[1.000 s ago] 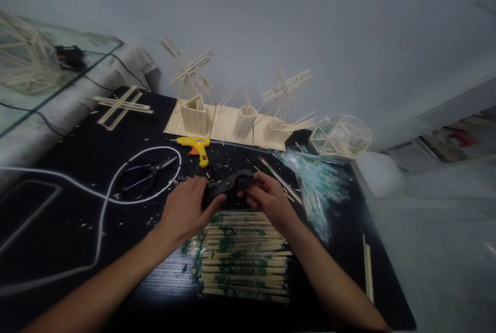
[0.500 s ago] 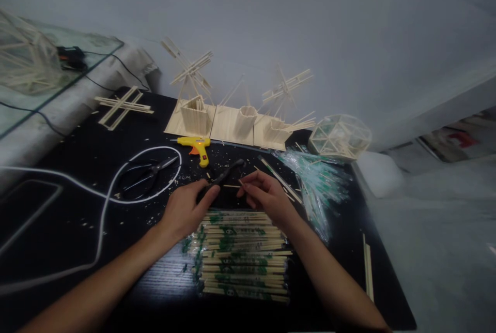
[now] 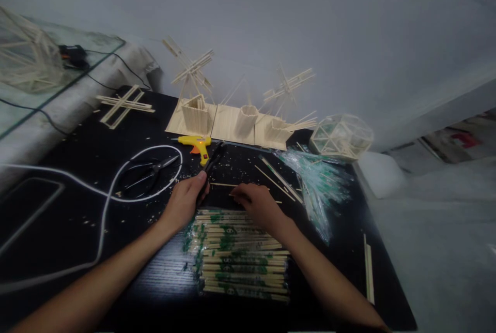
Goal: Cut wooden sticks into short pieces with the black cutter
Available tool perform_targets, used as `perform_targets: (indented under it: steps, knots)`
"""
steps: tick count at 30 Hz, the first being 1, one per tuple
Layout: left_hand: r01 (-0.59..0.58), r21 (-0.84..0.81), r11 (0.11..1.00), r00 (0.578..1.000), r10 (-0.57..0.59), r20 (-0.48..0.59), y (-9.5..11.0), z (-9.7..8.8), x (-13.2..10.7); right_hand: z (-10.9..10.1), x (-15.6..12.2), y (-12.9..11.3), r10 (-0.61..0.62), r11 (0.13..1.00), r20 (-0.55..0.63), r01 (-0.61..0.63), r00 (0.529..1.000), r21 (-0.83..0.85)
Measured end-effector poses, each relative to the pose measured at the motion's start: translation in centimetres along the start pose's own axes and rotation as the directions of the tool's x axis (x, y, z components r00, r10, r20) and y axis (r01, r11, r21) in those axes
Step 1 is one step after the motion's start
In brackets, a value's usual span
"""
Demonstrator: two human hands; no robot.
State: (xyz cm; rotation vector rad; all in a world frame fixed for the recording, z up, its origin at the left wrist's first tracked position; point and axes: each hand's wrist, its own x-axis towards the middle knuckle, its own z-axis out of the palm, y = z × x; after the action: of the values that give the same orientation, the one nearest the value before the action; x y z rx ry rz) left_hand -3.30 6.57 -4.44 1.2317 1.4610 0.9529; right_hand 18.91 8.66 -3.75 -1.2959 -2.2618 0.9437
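Note:
My left hand is closed around a slim black hand tool, whose far end points up and away beside the yellow glue gun; its exact kind is too dark to tell. My right hand is low over the table with fingers bent and drawn together. Whatever the fingertips hold, if anything, is hidden. A thin wooden stick lies on the table between the hands. Just below them is a stack of wrapped disposable chopsticks, in clear film with green print.
Pliers lie inside a loop of white cable. Behind stand stick-built windmill models on wooden bases. Torn wrappers and loose sticks are at right, near a stick-framed polyhedron. A stick cross lies far left.
My left hand has turned the black tool more upright and moved slightly left. My right hand has lowered and turned palm down; the small stick seen in its fingertips no longer shows.

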Motion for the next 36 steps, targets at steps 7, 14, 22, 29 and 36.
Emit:
perform_targets:
  steps: [7,14,22,29,36]
  knots:
    - [-0.060,0.011,0.998,0.998,0.060,0.011,-0.4,-0.1,0.0,-1.3,0.3,0.8,-0.021,0.986,-0.020,0.018,1.000,-0.168]
    - [-0.068,0.003,0.998,0.997,0.068,0.022,-0.6,-0.1,0.1,-5.9,0.3,3.0,0.197,0.913,0.039,-0.169,0.980,-0.371]
    - [-0.080,0.019,0.997,0.996,0.079,0.039,-0.9,-0.2,0.2,-4.9,0.1,4.1,0.170,0.907,0.122,-0.107,0.978,-0.408]
    - [-0.100,-0.047,0.994,0.995,0.099,-0.020,-0.1,-0.2,-0.1,-8.7,-1.2,2.6,0.111,0.945,-0.045,-0.120,0.993,-0.305]
    - [-0.107,-0.119,0.987,0.992,0.099,-0.072,0.3,-0.1,-0.2,-11.7,-1.7,1.2,0.176,0.966,-0.266,-0.114,0.948,0.232]
